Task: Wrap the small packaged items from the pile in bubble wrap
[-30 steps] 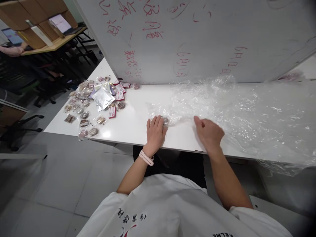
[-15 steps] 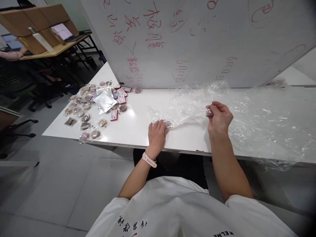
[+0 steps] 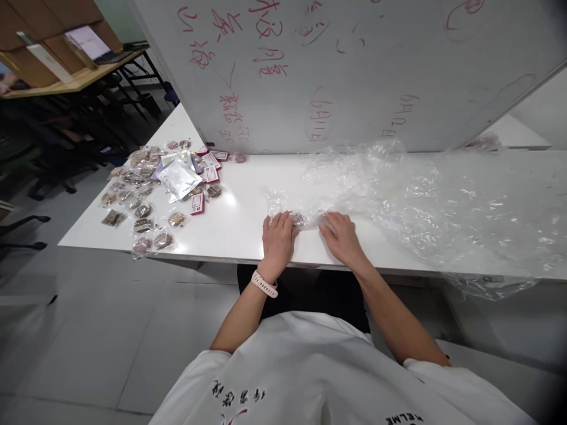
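Observation:
Clear plastic film [image 3: 372, 189] lies crumpled along the white table, its left end gathered before me. Under that end sits a small dark round item [image 3: 300, 220], blurred by the film. My left hand [image 3: 279, 236], with a pale pink wristband, is closed over the film at the item's left side. My right hand [image 3: 343, 236] is just to the right, fingertips bent onto the film with the thumb beneath. Whatever else lies under the fingers is hidden.
Several small wrapped snacks [image 3: 142, 225], a silver pouch [image 3: 179, 178] and red-and-white cards [image 3: 197, 203] cover the table's left end. A whiteboard [image 3: 283, 106] with red writing stands behind. Film hangs over the front edge at right. A laptop [image 3: 88, 44] stands on another desk.
My right hand has come down and left, from a raised pinch on a small shiny piece to the film beside the item. My left hand stays in place. The view has shifted slightly.

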`<state>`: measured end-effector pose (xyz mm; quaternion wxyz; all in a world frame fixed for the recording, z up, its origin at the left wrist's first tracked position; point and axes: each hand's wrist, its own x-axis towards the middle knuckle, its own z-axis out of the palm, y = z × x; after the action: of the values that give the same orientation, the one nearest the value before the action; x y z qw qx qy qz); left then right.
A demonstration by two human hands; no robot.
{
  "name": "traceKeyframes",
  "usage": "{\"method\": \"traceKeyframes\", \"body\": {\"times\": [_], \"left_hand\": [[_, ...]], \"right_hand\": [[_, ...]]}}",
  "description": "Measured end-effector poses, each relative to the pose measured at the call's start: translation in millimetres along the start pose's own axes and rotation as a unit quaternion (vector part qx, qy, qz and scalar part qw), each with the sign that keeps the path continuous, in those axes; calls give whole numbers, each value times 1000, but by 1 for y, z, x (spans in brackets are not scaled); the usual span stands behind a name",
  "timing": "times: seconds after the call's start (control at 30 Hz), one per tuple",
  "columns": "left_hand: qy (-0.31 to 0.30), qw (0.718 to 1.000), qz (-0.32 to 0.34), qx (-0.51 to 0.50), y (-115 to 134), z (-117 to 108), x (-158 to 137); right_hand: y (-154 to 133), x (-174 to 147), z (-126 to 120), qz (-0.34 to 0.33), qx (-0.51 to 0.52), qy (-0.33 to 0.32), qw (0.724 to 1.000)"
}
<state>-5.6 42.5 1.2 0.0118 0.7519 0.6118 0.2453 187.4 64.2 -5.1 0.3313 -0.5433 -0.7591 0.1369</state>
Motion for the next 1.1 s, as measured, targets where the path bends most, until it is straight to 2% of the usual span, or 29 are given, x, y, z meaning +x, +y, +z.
{"method": "traceKeyframes", "body": {"times": [0.17, 0.3, 0.43, 0.5, 0.57, 0.63, 0.73, 0.8, 0.93, 1.1], "left_hand": [[-13, 1000, 3, 2, -3, -2, 0], [-15, 999, 1, -36, -9, 1, -3], [46, 993, -16, -109, -12, -1, -9], [85, 986, -17, -141, -13, -6, -10], [96, 982, 0, -161, -13, -13, -11], [64, 984, 29, -166, -17, -19, -11], [-14, 985, 65, -156, -28, -24, -11], [-45, 986, 76, -145, -39, -25, -11], [-67, 988, 87, -111, -53, -25, -7], [-64, 990, 94, -79, -53, -22, 8]], "right_hand": [[-39, 23, 22, -137, 61, -98, 984], [-38, 27, 20, -170, 47, -179, 968], [-26, 32, 15, -178, 31, -229, 957], [-26, 34, 14, -188, 10, -236, 953], [-29, 35, 14, -206, -19, -235, 950], [-34, 35, 13, -224, -47, -227, 947], [-34, 38, 13, -241, -57, -216, 944], [-28, 41, 12, -253, -18, -215, 943], [-8, 44, 11, -266, 104, -219, 933], [-3, 42, 16, -239, 133, -179, 945]]}}
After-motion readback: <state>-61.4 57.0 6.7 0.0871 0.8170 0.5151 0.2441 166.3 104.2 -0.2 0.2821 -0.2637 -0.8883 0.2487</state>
